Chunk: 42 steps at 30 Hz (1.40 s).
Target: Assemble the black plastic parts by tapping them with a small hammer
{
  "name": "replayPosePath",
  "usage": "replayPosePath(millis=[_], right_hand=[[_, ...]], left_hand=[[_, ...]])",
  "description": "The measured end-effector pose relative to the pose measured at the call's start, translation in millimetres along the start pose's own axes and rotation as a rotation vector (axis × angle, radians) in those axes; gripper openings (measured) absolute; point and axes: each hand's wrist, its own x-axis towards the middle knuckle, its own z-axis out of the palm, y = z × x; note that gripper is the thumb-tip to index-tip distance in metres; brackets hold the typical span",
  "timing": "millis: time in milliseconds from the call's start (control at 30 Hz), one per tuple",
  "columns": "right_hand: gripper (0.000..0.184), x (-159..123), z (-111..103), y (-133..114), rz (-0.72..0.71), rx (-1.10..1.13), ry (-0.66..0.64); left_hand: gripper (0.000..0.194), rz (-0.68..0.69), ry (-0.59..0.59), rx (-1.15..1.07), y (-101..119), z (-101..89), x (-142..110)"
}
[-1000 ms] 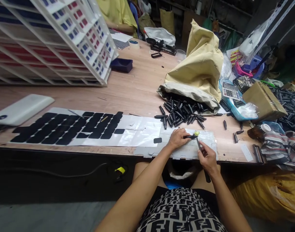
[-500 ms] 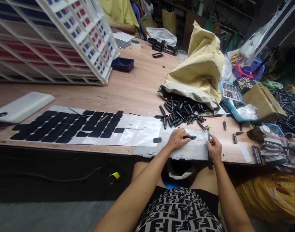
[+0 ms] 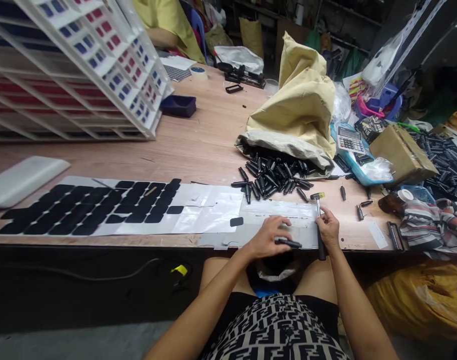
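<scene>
My left hand is at the front edge of the table, fingers bent and a little apart, with a slim black cylindrical part at its thumb side. The part lies nearly level; its left end is hidden by the hand. Closed around the shaft of a small hammer is my right hand. The hammer's yellow-tipped head points away from me and its black handle toward me. Under both hands is a grey-white sheet. Beyond them, a heap of similar black parts spills from a yellow sack.
To the left, black rounded pads cover part of a white sheet. A large white plastic rack stands behind them. Right are a calculator, a cardboard box and a bottle. A person in yellow sits across the table.
My left hand has drawn the black cylindrical part toward me, to the table's front edge, and its fingers have loosened. My right hand keeps the hammer in about the same place. The view has shifted slightly.
</scene>
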Motion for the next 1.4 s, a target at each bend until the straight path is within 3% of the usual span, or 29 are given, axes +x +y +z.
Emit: replayPosePath(millis=[133,233,467,600,733,833,933,1000,1100,1267,1400], right_hand=[[0.056,1,1,2,-0.007,-0.019,0.002],[0.058,0,2,0,-0.008,-0.038,0.009],[0.056,-2,2,-7,-0.02,-0.073,0.012],[0.054,-2,3,-10,-0.031,-0.099,0.014],[0.053,-2,3,-7,-0.037,-0.085,0.02],[0.054,-2,3,-3,-0.027,-0.054,0.025],[0.054,-2,3,-3,-0.023,-0.031,0.018],[0.054,-3,3,-5,-0.02,-0.021,0.017],[0.052,-3,3,-7,-0.018,-0.016,0.019],[0.054,-3,2,-6,-0.024,-0.051,0.02],[0.054,-2,2,-6,-0.028,-0.061,0.02]], left_hand=[[0.018,0.091,-0.043,0.186,18,22.8,-34],[0.015,0.11,-0.055,0.306,21,31.5,-41],[0.015,-0.004,-0.037,0.14,26,21.7,-32],[0.009,-0.1,0.061,0.127,17,6.4,11],[0.031,-0.08,0.16,0.364,-1,-6.6,89],[0.031,-0.022,0.099,0.456,-12,-8.2,139],[0.026,0.013,0.044,0.471,-16,-5.5,161],[0.025,0.035,0.039,0.475,-15,-4.8,156],[0.013,0.028,0.018,0.454,-12,-7.7,128],[0.011,-0.129,-0.036,0.344,-14,-10.7,64],[0.019,-0.246,0.034,0.177,-25,-0.5,39]])
